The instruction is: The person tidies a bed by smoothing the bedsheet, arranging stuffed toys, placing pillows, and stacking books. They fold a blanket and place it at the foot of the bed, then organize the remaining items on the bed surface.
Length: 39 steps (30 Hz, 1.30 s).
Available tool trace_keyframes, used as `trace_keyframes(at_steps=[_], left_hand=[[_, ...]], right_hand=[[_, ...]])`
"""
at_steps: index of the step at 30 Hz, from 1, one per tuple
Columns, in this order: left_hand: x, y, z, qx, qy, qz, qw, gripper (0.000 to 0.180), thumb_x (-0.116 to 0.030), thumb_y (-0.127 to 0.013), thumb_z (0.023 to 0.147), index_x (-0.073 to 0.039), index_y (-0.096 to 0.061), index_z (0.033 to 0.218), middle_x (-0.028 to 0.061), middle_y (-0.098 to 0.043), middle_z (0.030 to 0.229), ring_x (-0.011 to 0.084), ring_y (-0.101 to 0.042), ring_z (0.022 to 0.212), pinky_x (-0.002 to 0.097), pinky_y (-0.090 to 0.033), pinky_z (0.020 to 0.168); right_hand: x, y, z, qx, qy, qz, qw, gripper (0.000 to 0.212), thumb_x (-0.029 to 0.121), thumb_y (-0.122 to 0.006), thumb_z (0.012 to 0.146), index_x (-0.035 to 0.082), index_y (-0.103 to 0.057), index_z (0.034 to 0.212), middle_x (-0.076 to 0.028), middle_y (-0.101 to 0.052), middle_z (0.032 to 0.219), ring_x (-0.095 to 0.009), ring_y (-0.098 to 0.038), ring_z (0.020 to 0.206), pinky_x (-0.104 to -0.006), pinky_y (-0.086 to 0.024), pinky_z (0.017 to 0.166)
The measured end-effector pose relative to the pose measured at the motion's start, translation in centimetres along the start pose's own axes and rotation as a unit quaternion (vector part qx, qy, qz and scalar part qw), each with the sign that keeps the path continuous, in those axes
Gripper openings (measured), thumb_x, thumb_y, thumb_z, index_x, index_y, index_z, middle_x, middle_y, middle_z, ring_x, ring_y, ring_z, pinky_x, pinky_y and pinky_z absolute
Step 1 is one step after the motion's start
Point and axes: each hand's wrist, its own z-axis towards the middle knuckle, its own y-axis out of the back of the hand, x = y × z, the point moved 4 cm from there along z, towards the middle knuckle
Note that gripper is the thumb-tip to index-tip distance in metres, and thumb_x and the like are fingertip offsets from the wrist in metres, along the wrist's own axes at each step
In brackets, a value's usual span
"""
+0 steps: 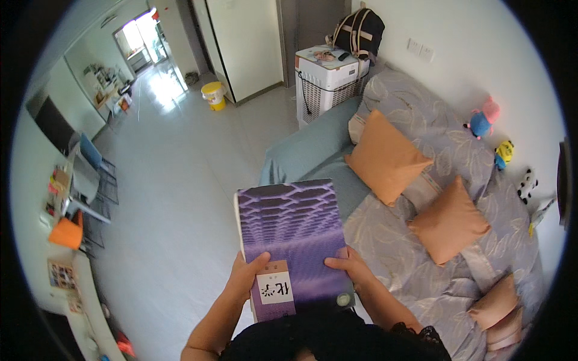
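Note:
A purple book (295, 225) with a net-like pattern on its cover is held up in front of my body, its cover facing up and its print upside down to me. My left hand (245, 274) grips its left edge, thumb on the cover beside a white label (274, 289). On the opposite edge my right hand (352, 268) is closed the same way, thumb lying across the cover. The fingers of both hands go under the book and are hidden.
To the right is a sofa with a grey leaf-patterned cover (385, 240), orange cushions (388, 157) and plush toys (481, 120). Beyond its blue arm (310, 141) stands a white air cooler (328, 75) bearing a backpack (358, 33). A yellow bucket (214, 96) and chairs (90, 153) stand on the tiled floor.

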Motion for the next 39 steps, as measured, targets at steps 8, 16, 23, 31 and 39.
trace_keyframes(at_steps=[8, 16, 23, 31, 39], left_hand=[[-8.4, 7.7, 10.2, -0.054, 0.002, -0.055, 0.997, 0.053, -0.021, -0.065, 0.082, 0.001, -0.043, 0.125, 0.0137, -0.059, 0.108, 0.0241, -0.063, 0.088, 0.0353, -0.054, 0.074], [-16.0, 11.4, 26.2, 0.0, 0.038, -0.016, 0.999, 0.04, -0.017, -0.063, 0.084, 0.001, -0.049, 0.117, 0.0129, -0.062, 0.099, 0.0222, -0.064, 0.082, 0.0347, -0.054, 0.071], [-23.6, 8.1, 42.4, 0.197, 0.137, 0.034, 0.97, 0.039, -0.016, -0.066, 0.082, 0.001, -0.051, 0.115, 0.0123, -0.062, 0.099, 0.0217, -0.064, 0.083, 0.0348, -0.054, 0.071], [-27.4, 2.7, 53.0, 0.28, 0.213, 0.081, 0.933, 0.043, -0.019, -0.07, 0.079, 0.001, -0.052, 0.112, 0.012, -0.063, 0.097, 0.0225, -0.065, 0.08, 0.0353, -0.055, 0.07], [-34.3, 3.7, 66.3, 0.317, 0.26, 0.053, 0.91, 0.044, -0.026, -0.064, 0.078, 0.003, -0.056, 0.11, 0.0186, -0.064, 0.098, 0.0293, -0.065, 0.083, 0.0422, -0.053, 0.075]], right_hand=[[4.5, -7.7, 17.0, 0.054, -0.05, -0.041, 0.996, 0.07, 0.017, -0.077, 0.069, -0.008, -0.041, 0.124, -0.018, -0.054, 0.114, -0.025, -0.056, 0.101, -0.0362, -0.046, 0.087], [8.4, -11.4, 29.7, -0.023, -0.037, 0.016, 0.999, 0.062, 0.016, -0.075, 0.072, -0.008, -0.045, 0.12, -0.016, -0.056, 0.11, -0.023, -0.058, 0.095, -0.0347, -0.048, 0.084], [14.1, -13.1, 35.5, -0.18, 0.085, 0.094, 0.976, 0.049, 0.011, -0.072, 0.074, -0.008, -0.05, 0.114, -0.014, -0.061, 0.103, -0.022, -0.061, 0.09, -0.0343, -0.049, 0.082], [18.9, -11.7, 41.3, -0.236, 0.142, 0.16, 0.948, 0.046, 0.007, -0.07, 0.074, -0.01, -0.051, 0.112, -0.015, -0.062, 0.1, -0.023, -0.062, 0.085, -0.0339, -0.05, 0.078], [26.8, -13.0, 53.2, -0.238, 0.16, 0.121, 0.95, 0.049, 0.009, -0.072, 0.073, -0.009, -0.05, 0.113, -0.014, -0.061, 0.101, -0.021, -0.061, 0.088, -0.0336, -0.049, 0.081]])
